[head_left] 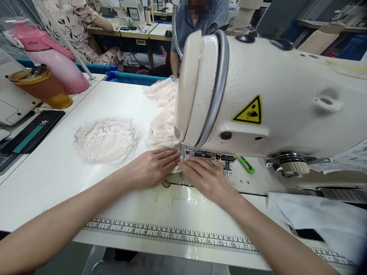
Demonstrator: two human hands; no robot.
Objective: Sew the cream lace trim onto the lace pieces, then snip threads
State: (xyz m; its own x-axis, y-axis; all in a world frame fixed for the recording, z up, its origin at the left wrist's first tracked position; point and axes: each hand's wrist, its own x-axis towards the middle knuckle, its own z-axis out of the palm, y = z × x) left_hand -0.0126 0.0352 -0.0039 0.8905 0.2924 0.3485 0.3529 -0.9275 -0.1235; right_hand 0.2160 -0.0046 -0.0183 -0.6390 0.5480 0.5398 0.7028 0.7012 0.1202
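- Right hand (pixel 205 176): sat below sewing machine head (pixel 272 84), on ruffled lace (pixel 163 128); pinch hidden, couldn't tell.
- Left hand (pixel 153 167): below-left of head, on lace; closure unclear too.
- Lace: lay left of head; probably light, soft, snag-prone; best held flat by edges.

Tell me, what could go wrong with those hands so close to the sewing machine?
The left hand and right hand have their fingers right by the underside of the sewing machine's head, so a slip might hurt them; the yellow warning sign even shows a hand. The ruffled fabric gathered there could fold and catch. Loose threads on the separate lace piece might snag.
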